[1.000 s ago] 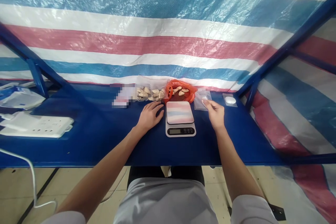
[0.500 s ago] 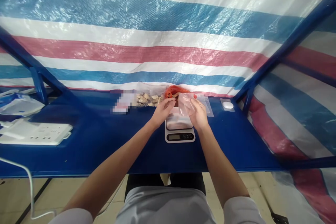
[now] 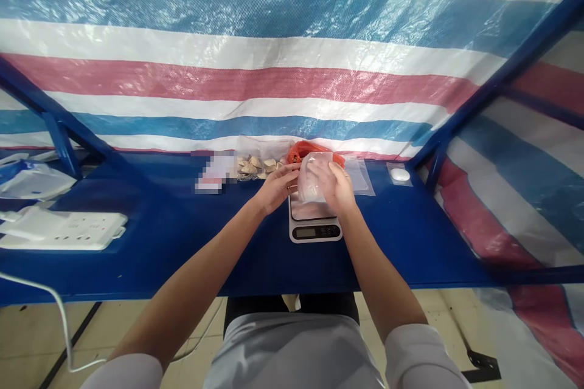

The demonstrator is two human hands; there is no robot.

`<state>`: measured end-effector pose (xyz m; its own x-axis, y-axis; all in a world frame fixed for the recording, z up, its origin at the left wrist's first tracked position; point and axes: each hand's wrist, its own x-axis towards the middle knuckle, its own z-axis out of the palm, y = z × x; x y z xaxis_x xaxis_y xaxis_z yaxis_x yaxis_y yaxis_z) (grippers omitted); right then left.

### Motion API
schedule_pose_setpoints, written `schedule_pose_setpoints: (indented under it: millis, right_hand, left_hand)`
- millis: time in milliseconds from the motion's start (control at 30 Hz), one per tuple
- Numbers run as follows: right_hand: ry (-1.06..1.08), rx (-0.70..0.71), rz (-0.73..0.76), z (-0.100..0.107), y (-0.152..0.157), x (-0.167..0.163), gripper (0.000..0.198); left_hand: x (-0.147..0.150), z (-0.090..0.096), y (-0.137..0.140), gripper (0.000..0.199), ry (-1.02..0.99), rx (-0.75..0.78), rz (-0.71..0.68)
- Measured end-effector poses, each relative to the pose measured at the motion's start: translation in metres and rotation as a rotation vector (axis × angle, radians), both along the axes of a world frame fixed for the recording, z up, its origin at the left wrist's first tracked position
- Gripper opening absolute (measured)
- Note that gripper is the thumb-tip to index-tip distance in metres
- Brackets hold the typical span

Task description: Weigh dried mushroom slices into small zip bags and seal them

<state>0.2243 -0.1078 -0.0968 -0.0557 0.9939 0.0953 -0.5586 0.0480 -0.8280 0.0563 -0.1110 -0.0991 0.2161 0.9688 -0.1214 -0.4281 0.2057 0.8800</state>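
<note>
Over a kitchen scale point(image 3: 316, 232), my right hand point(image 3: 340, 188) grips a clear plastic bag point(image 3: 314, 177) at its right side, thumb in front. My left hand point(image 3: 277, 188) is at the bag's left edge with its fingers stretched out and slightly apart; whether the fingertips touch the plastic I cannot tell. The bag looks empty and hides part of the scale's shiny plate. Directly behind it lies an orange-red plastic bag point(image 3: 310, 147), its contents mostly covered. Clear bags of pale, dried-looking slices point(image 3: 249, 167) lie beyond my left hand.
Flat clear bags point(image 3: 360, 176) lie right of the scale, and a white rounded object point(image 3: 400, 174) sits farther right. At the left are a white power strip point(image 3: 68, 228) and its cable. Blue frame bars point(image 3: 456, 124) and a striped sheet point(image 3: 274, 82) enclose the table.
The clear bag has opened out wider and turned more towards me in my right hand. My left hand has come closer to its edge. The view has shifted slightly.
</note>
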Motion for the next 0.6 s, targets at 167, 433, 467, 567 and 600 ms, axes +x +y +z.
schedule_pose_setpoints:
  millis: [167,433,467,567,600]
  right_hand:
    - [-0.021,-0.041,-0.027,-0.004,-0.005,0.009,0.031]
    - [-0.181,-0.081,0.133,0.0,-0.005,0.033,0.046]
    - [-0.209,-0.067,0.155,0.003,-0.003,0.032,0.046]
    - [-0.308,-0.042,0.202,0.017,0.004,0.025,0.047]
    - [-0.343,-0.036,0.21,0.022,0.007,0.021,0.047]
  left_hand:
    - [-0.007,0.001,0.004,0.04,0.045,0.061,0.047]
    - [-0.04,0.018,0.018,0.05,0.551,0.348,0.207]
    - [-0.044,0.024,0.019,0.048,0.632,0.414,0.21]
    - [-0.052,0.042,0.023,0.039,0.82,0.601,0.171]
    - [-0.053,0.048,0.024,0.037,0.86,0.647,0.15]
